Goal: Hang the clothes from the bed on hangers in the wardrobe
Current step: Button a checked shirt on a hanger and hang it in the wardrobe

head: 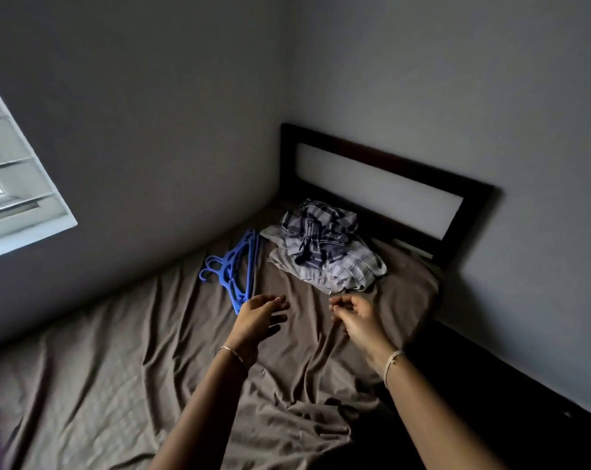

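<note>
A heap of crumpled clothes [324,252] lies on a bed [117,385] near its head end, just in front of a dark wooden headboard [470,212]. On top is a dark and white checked shirt; under it are paler striped and plain pieces — how many garments there are cannot be told. Just left of the heap, a small stack of blue plastic hangers [238,266] lies flat on the sheet, hooks pointing left toward the wall [151,130]. The hangers and the heap are close together but do not seem to touch.

Two bare arms reach forward from the bottom of the view, both hands hovering above the brown, wrinkled sheet, short of the clothes. The left hand [258,318] is loosely spread, fingers parted and stretched toward the heap, its thumb side near the lower end of the hangers; it grips nothing. The right hand [353,317] is half curled, fingertips bent in toward the palm, and it too grips nothing. Each wrist wears a thin pale bracelet.

The bed sits in a corner of grey walls. A louvred window [12,184] lets light in at the left edge — the room is otherwise dim.
</note>
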Demonstrator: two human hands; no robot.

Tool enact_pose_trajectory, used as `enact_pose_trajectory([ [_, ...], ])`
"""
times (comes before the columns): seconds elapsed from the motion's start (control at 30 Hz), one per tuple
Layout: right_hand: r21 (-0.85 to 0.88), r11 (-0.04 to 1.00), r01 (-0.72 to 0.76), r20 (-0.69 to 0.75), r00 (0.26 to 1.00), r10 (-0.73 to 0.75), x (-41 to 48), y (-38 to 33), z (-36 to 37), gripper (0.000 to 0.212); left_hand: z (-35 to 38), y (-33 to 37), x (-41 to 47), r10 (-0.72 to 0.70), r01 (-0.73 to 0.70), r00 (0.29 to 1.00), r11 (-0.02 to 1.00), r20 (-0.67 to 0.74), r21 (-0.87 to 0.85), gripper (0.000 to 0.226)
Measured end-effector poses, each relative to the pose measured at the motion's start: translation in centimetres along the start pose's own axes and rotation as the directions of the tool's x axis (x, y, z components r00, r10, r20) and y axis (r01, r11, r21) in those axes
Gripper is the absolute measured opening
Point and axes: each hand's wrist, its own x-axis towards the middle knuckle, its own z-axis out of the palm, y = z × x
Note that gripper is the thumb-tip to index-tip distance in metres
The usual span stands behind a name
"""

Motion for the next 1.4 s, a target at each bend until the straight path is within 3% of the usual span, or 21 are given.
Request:
enact_pose_trajectory([
  [0.13, -0.057, 0.998, -0.014, 0.09, 0.996, 0.019, 12.1, -0.4, -1.5, 0.024, 3.5, 1.6, 10.5, -0.035, 0.035, 0.998, 0.999, -0.053, -0.013, 0.013],
  [0.37, -0.232, 0.964, -0.129, 0.206, 0.962, 0.178, 32.5, 2.0, -3.4, 0.023, 10.4, 3.6, 28.2, -0.139, 0.138, 0.979, 0.99, -0.148, -0.018, 0.008],
  [0.53, -0.338, 0.929, -0.15, 0.247, 0.938, 0.242, 43.1, 6.1, -3.1, 0.024, 14.0, 2.0, 38.3, -0.155, 0.158, 0.98, 0.987, -0.121, 0.01, 0.006],
  [0.63, -0.384, 0.915, -0.121, 0.248, 0.941, 0.229, 47.8, 8.0, -2.3, 0.019, 15.2, -0.1, 43.1, -0.18, 0.187, 0.975, 0.981, -0.129, 0.052, 0.008],
  [0.7, -0.439, 0.898, -0.034, 0.196, 0.972, 0.133, 50.5, 9.1, -1.6, 0.032, 15.5, -1.6, 46.1, -0.17, 0.187, 0.975, 0.975, -0.143, 0.116, 0.015],
  [0.77, -0.539, 0.838, 0.09, 0.177, 0.984, 0.009, 53.3, 10.2, -0.7, 0.045, 15.6, -3.0, 49.2, -0.145, 0.17, 0.979, 0.968, -0.144, 0.184, 0.017],
  [0.83, -0.643, 0.749, 0.159, 0.218, 0.976, -0.021, 55.4, 11.4, 0.1, 0.052, 15.4, -4.3, 51.8, -0.11, 0.142, 0.985, 0.954, -0.134, 0.262, 0.018],
  [1.0, -0.875, 0.45, 0.18, 0.273, 0.95, 0.15, 57.9, 15.3, 1.3, 0.067, 14.0, -8.3, 56.6, 0.013, 0.089, 0.986, 0.795, -0.163, 0.6, 0.025],
  [1.07, -0.912, 0.354, 0.207, 0.263, 0.958, 0.118, 58.3, 16.5, 1.5, 0.065, 13.6, -9.0, 57.6, -0.007, 0.097, 0.991, 0.726, -0.134, 0.681, 0.03],
  [1.17, -0.917, 0.299, 0.265, 0.28, 0.96, 0.007, 59.2, 17.6, 1.5, 0.049, 13.0, -9.5, 58.8, -0.078, 0.123, 0.992, 0.685, -0.096, 0.718, 0.037],
  [1.23, -0.909, 0.315, 0.274, 0.277, 0.96, -0.038, 59.7, 17.7, 1.4, 0.034, 12.7, -9.7, 59.4, -0.115, 0.127, 0.991, 0.685, -0.066, 0.717, 0.037],
  [1.3, -0.885, 0.402, 0.234, 0.228, 0.972, -0.064, 59.9, 17.1, 1.2, 0.021, 12.8, -9.2, 59.3, -0.144, 0.166, 0.985, 0.686, -0.092, 0.708, 0.035],
  [1.4, -0.82, 0.556, 0.136, 0.13, 0.99, -0.051, 60.2, 15.4, 0.0, 0.019, 12.8, -8.2, 58.8, -0.044, 0.182, 0.973, 0.753, -0.228, 0.633, 0.03],
])
